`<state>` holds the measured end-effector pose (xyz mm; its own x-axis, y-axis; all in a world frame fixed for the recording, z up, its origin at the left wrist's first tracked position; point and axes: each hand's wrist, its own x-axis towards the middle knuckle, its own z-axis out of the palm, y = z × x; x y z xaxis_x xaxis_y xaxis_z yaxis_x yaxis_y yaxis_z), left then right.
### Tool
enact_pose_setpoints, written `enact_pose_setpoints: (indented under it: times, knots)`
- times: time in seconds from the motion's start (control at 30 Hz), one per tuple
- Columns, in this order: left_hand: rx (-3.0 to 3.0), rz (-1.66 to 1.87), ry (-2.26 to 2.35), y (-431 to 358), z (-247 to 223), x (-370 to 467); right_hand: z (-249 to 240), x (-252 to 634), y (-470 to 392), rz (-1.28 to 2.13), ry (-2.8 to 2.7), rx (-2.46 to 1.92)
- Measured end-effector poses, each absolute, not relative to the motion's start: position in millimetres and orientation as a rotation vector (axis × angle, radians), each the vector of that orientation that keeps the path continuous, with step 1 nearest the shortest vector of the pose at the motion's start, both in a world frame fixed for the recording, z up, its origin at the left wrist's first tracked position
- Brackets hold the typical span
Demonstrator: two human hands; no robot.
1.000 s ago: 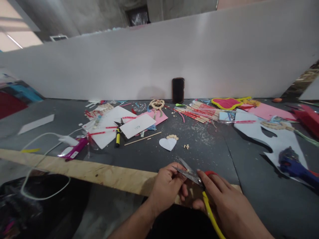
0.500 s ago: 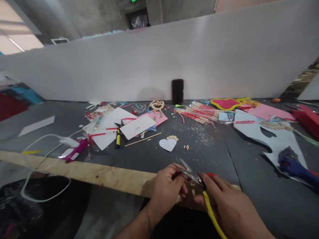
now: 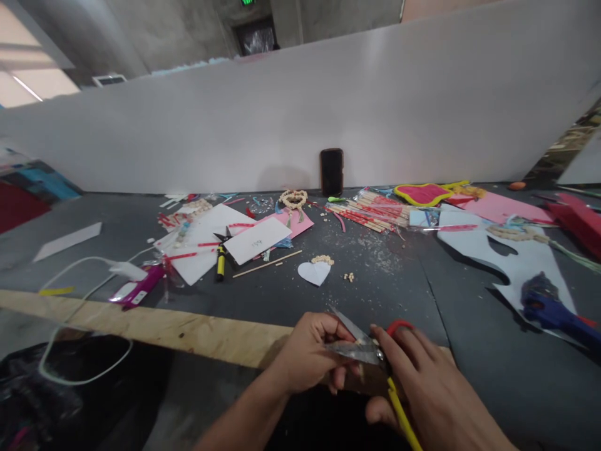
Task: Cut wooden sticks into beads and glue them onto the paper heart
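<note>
My right hand (image 3: 429, 382) grips a pair of scissors (image 3: 359, 354) with one red and one yellow handle. Their blades stand apart and point left, across the fingers of my left hand (image 3: 312, 351). The left fingers are pinched together behind the blades; whatever small piece they hold is mostly hidden. Beyond the hands lies a white paper heart (image 3: 314, 273), its upper right edge lined with small pale wooden pieces (image 3: 323, 259). A little pile of similar cut pieces (image 3: 349, 277) sits to its right. A thin wooden stick (image 3: 267, 264) rests left of the heart.
Yellow-handled pliers (image 3: 220, 260) and a white card (image 3: 258, 240) lie at left, near a purple packet (image 3: 138, 288) and white cable. Red-wrapped sticks (image 3: 366, 212) lie behind. A phone (image 3: 332, 172) leans on the white partition (image 3: 211, 125). A blue glue gun (image 3: 554, 310) is at right.
The scissors have tilted and their blades have spread wider. The right thumb has moved down, away from the left fingers. The left hand stays beside the blades.
</note>
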<state>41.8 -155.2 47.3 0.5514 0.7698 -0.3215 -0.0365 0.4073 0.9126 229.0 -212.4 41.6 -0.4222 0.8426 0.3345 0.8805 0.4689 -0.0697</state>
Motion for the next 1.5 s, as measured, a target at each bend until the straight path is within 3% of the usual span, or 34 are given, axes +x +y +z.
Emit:
enact_pose_setpoints:
  times: [0.57,1.13,1.5]
  knots:
    - [1.136,0.868,1.134,-165.0,42.5,58.2,38.2,228.6,-207.6,-0.180,-2.396,-1.620]
    - [0.852,0.621,0.776,-153.5,31.2,44.6,44.3,227.6,-209.5,-0.123,-2.426,-1.472]
    - [1.040,0.826,0.959,-163.2,30.3,56.1,38.5,230.2,-204.9,-0.139,-2.411,-1.653]
